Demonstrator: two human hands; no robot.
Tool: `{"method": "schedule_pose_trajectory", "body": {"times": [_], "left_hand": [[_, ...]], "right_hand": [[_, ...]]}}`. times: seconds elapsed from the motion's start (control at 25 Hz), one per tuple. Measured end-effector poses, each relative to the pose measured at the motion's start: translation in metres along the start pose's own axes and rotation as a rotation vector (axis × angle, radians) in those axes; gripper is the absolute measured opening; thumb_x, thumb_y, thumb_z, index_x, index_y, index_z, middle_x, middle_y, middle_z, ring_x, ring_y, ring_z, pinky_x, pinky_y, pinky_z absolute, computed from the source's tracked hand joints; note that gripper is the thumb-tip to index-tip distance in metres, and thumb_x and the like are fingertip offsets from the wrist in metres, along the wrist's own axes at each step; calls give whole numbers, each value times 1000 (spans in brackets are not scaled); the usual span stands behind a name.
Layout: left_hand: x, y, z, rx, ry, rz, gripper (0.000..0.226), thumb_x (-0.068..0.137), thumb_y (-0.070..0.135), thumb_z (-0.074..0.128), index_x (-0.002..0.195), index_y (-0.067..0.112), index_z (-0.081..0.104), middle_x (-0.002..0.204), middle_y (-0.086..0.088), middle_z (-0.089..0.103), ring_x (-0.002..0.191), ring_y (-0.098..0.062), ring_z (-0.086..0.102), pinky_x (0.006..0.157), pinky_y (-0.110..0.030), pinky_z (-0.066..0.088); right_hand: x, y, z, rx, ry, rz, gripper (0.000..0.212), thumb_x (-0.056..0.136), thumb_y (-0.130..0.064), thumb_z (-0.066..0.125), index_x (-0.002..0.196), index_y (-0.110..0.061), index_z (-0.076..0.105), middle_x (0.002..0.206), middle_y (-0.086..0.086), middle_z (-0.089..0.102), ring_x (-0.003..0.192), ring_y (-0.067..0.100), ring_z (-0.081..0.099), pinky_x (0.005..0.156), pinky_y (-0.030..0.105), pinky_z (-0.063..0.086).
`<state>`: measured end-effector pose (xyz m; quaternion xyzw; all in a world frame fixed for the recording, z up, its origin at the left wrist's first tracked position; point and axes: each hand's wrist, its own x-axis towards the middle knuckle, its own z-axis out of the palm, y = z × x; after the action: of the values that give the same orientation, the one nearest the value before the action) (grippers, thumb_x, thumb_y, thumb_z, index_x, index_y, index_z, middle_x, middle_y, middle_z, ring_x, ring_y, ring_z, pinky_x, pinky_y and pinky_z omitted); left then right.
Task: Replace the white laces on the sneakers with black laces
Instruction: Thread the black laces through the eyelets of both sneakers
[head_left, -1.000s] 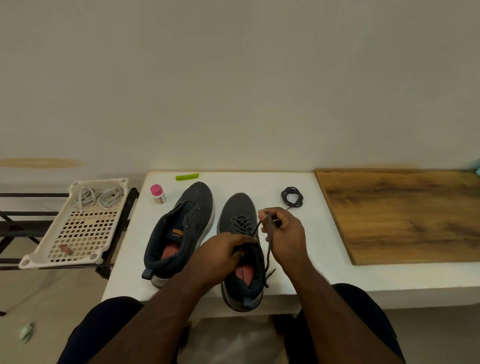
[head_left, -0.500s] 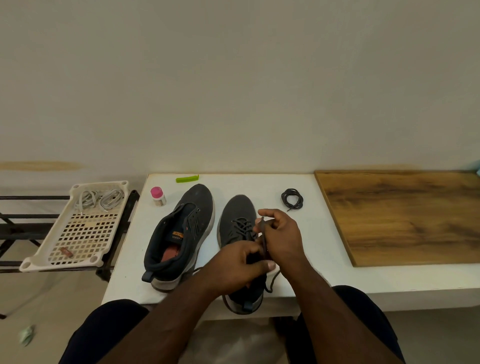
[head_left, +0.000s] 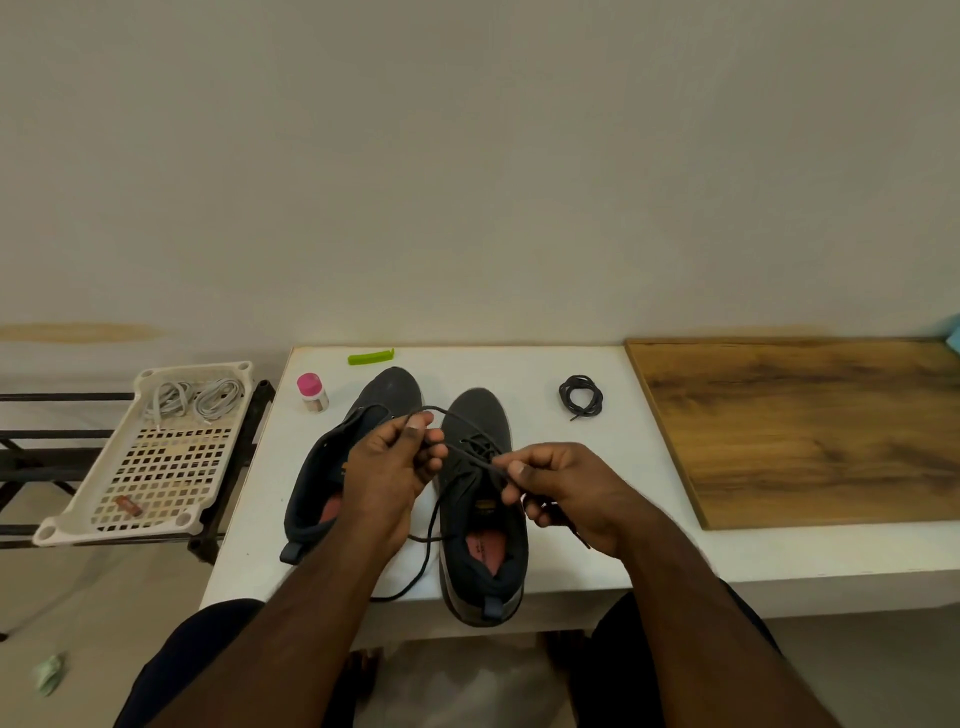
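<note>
The white table carries two dark sneakers, long axes running 6 to 12 o'clock, toes at 12. The right sneaker has its heel overhanging the near edge; the left sneaker, tilted toward 1 o'clock, is partly hidden behind the left hand. A wooden board lies at 3 o'clock, cut off by the frame. At 9 o'clock, a perforated tray holds the white laces. Both hands pinch the black lace threaded through the right sneaker: left hand's fingers curled round one end, right hand gripping the other. A coiled spare black lace sits at 1 o'clock; a pink-capped bottle and a green clip at 11.
</note>
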<state>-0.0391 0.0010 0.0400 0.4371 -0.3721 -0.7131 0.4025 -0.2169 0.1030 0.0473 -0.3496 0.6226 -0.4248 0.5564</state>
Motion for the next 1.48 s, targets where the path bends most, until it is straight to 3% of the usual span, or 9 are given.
{"method": "schedule_pose_trajectory", "body": {"times": [0.12, 0.2, 0.36, 0.48, 0.6, 0.84, 1.04, 1.2, 1.48], "left_hand": [[3, 0, -1, -13, 2, 12, 23, 101, 13, 54, 121, 6, 63, 99, -9, 70, 77, -13, 70, 72, -22, 59], [3, -5, -2, 78, -29, 3, 27, 99, 10, 57, 126, 14, 58, 108, -7, 69, 83, -15, 71, 73, -23, 60], [-3, -13, -3, 876, -66, 128, 9, 90, 26, 69, 99, 23, 68, 86, 4, 69, 75, -10, 65, 63, -20, 48], [-9, -20, 1, 1125, -176, 151, 13, 85, 33, 75, 89, 26, 64, 75, 6, 65, 71, -7, 62, 60, -19, 43], [-9, -23, 4, 1233, -165, 218, 11, 86, 30, 72, 87, 24, 64, 77, 6, 64, 71, -7, 61, 65, -23, 49], [-4, -21, -1, 1127, -150, 130, 9, 89, 28, 70, 82, 21, 68, 74, 4, 67, 71, -8, 64, 64, -20, 50], [0, -19, -5, 849, -149, -57, 10, 91, 17, 69, 86, 9, 72, 71, -3, 65, 62, -11, 57, 54, -22, 47], [3, -17, -9, 707, -137, -177, 12, 94, 11, 64, 91, 3, 72, 64, -4, 61, 53, -8, 52, 50, -20, 45], [5, -21, -11, 792, -163, -62, 12, 92, 19, 65, 88, 9, 70, 76, -12, 68, 62, -12, 60, 57, -24, 50]], "right_hand": [[-1, 1, -3, -86, 0, 59, 16, 99, -15, 60, 110, -10, 72, 79, 8, 69, 56, 11, 52, 54, 24, 43], [2, -2, 0, 73, 165, -12, 13, 98, -11, 61, 108, -10, 69, 77, 10, 67, 52, 13, 49, 49, 24, 41], [6, -8, -2, 647, 304, -172, 18, 100, -13, 56, 113, -11, 67, 96, 8, 71, 72, 19, 65, 64, 29, 54], [6, -6, -4, 658, 278, -191, 27, 99, -4, 56, 122, -14, 66, 114, 4, 73, 93, 23, 72, 76, 35, 56], [6, -4, 1, 554, 342, -163, 24, 95, 2, 59, 116, -8, 66, 109, 13, 74, 89, 25, 74, 73, 31, 60], [9, -2, 8, 244, 392, -152, 17, 101, -8, 56, 107, -13, 70, 92, 9, 66, 67, 17, 66, 54, 25, 48], [8, 4, 11, 148, 243, -133, 33, 88, -1, 72, 116, -16, 68, 111, 6, 71, 92, 23, 72, 76, 35, 61], [13, 9, 21, 60, 319, -180, 30, 78, 8, 76, 100, -11, 69, 90, 12, 69, 80, 26, 71, 80, 48, 62], [20, 16, 33, -155, 431, -242, 36, 73, 6, 72, 91, -25, 69, 80, 0, 67, 76, 20, 65, 75, 46, 62]]}}
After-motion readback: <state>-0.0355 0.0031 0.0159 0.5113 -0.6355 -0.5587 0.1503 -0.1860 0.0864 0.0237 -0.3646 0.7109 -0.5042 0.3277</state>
